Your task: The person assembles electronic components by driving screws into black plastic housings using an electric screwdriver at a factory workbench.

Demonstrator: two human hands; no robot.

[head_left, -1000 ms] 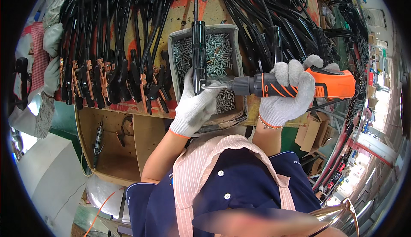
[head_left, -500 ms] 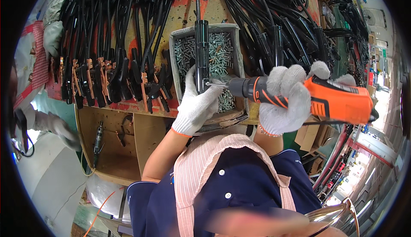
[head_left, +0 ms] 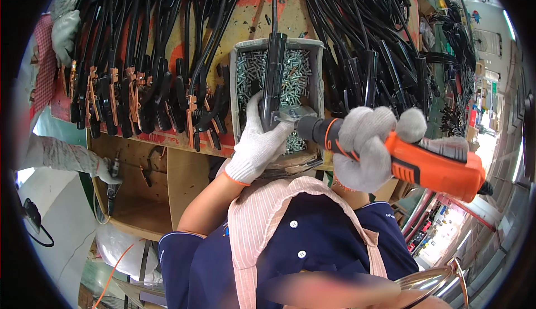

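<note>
My left hand (head_left: 258,147), in a white knit glove, is closed around the lower end of a black plastic handle (head_left: 273,69) with a cable running from its far end. The handle stands lengthwise above a grey bin (head_left: 317,80) of small silvery screws (head_left: 296,77). My right hand (head_left: 368,150), also gloved, wraps around an orange and black electric screwdriver (head_left: 435,166). It lies nearly level, its bit pointing left at the side of the handle's lower end. The area around the bit is blurred; whether a screw sits there I cannot make out.
Black cables with copper-jawed clamps (head_left: 131,91) lie on the bench at left, more black cables with handles (head_left: 371,74) at right. Below the bench edge is an open wooden compartment (head_left: 145,203). A co-worker's gloved hand (head_left: 106,170) touches another screwdriver (head_left: 113,191) there.
The screwdriver's rear end has dropped slightly and its bit stays at the handle. The co-worker's lower hand has moved right onto the screwdriver in the compartment. The whole view has shifted slightly.
</note>
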